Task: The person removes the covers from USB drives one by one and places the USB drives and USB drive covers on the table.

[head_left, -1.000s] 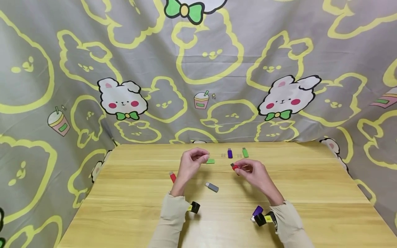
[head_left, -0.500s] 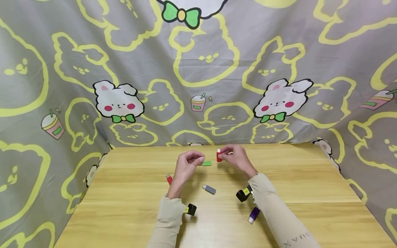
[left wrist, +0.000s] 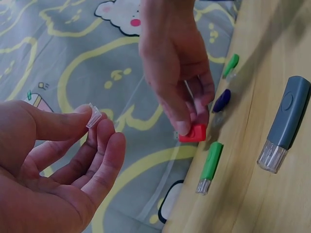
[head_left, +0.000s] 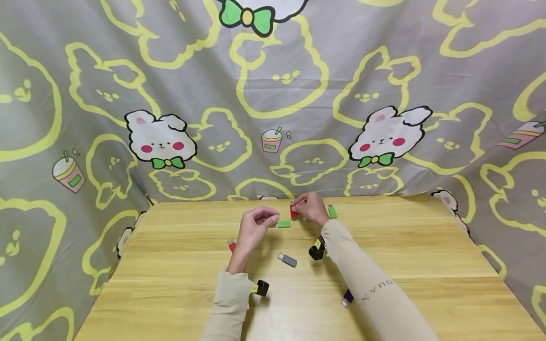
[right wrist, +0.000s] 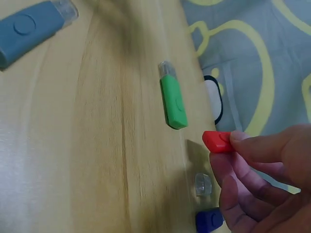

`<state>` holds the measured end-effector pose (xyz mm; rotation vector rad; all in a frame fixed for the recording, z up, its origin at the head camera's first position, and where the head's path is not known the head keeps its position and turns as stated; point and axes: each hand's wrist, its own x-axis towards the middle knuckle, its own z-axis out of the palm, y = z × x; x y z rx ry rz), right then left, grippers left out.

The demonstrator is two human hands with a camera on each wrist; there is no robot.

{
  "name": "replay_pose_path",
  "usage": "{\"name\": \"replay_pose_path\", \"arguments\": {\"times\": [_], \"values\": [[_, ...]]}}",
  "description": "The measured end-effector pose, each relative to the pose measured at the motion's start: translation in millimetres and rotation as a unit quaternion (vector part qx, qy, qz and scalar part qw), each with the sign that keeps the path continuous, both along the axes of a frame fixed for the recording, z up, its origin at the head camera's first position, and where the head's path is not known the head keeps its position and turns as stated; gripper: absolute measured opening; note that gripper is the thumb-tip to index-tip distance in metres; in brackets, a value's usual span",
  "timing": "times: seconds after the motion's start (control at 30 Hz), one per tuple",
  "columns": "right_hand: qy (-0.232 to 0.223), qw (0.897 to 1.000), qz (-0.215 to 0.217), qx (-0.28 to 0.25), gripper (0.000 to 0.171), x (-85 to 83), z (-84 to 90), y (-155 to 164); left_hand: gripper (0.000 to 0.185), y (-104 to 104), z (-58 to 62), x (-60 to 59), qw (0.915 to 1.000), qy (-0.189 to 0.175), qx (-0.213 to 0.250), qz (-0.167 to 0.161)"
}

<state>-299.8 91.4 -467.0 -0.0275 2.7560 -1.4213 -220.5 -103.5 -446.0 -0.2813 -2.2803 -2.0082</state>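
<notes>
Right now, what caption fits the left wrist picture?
Left hand pinches a clear cap; right hand holds a red drive.

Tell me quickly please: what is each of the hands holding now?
Left hand: pinches a small clear cap between thumb and fingertips.
Right hand: pinches a red USB drive above the table's far edge.

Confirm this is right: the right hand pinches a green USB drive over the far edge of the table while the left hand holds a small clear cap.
Not quite. The right hand pinches a red USB drive, not a green one; the left wrist view shows it. The left hand does hold a small clear cap.
</notes>
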Motion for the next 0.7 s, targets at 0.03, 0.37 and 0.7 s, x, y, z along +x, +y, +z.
{"name": "replay_pose_path", "arguments": {"times": [0.03,0.37,0.7], "values": [[-0.002,1.000,-0.004,0.005,0.016,-1.4,-0.3,-1.2,0.007,0.0,-0.3,0.1,1.0000,-0.002,0.000,0.001],[0.009,0.994,-0.002,0.113,0.017,-13.7,-4.6,-19.4,0.009,4.2,24.6,15.9,0.9999,-0.003,-0.010,-0.001],[0.042,0.986,0.015,0.159,0.008,-13.2,-6.9,-28.0,0.009,3.1,27.0,16.6,0.9995,0.004,-0.030,0.001]]}}
